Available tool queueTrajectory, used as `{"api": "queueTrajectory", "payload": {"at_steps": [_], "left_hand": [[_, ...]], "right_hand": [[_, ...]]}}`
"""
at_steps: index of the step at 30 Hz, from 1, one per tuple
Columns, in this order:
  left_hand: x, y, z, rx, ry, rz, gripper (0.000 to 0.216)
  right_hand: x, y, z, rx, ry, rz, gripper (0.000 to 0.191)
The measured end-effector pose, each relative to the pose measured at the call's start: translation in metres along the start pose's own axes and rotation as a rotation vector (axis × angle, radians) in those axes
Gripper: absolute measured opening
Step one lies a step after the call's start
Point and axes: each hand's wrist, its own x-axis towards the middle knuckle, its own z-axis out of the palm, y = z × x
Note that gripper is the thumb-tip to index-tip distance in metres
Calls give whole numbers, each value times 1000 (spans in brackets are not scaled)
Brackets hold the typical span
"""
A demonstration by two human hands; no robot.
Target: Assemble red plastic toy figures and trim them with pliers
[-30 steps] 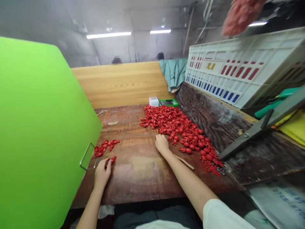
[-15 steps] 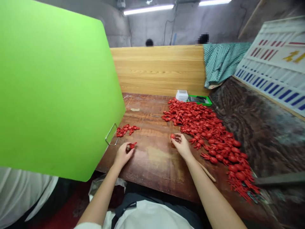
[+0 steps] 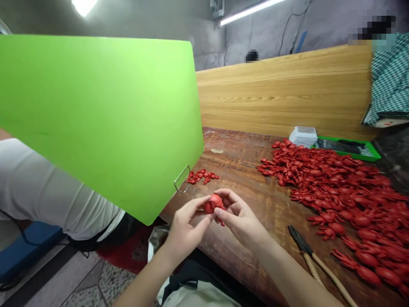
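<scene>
Left hand (image 3: 183, 225) and right hand (image 3: 245, 219) jointly hold one red piece (image 3: 213, 203), fingertips closed on it, over the table (image 3: 249, 170); its exact form, partly covered, cannot be confirmed. Pliers (image 3: 305, 246) lie beside the red pile (image 3: 345, 200).

Green panel (image 3: 105, 119) stands at left. Wood-grain partition (image 3: 281, 98) spans the rear; checked cloth (image 3: 391, 81) hangs at its right. Tube light (image 3: 252, 12) overhead is lit.
</scene>
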Motion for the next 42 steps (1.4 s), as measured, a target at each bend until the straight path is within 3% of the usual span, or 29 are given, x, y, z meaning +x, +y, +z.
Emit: {"api": "queueTrajectory", "payload": {"at_steps": [5,10,15,28,42], "left_hand": [[3,32,-13,-194,60,-191,37],[6,55,2,-259,76,-305,49],[11,54,19,-340,120,-320,51],[29,53,40,-226,193,-263,44],[22,56,28,-180,169,-308,39]], "right_hand": [[-9,-17,-10,-37,-11,-44,41],[-16,-25,-26,-7,-38,-35,46],[-13,-37,-30,23,-19,-83,38],[-3,-67,-47,41,-131,-124,26],[-4,-62,-46,50,-109,-78,33]]}}
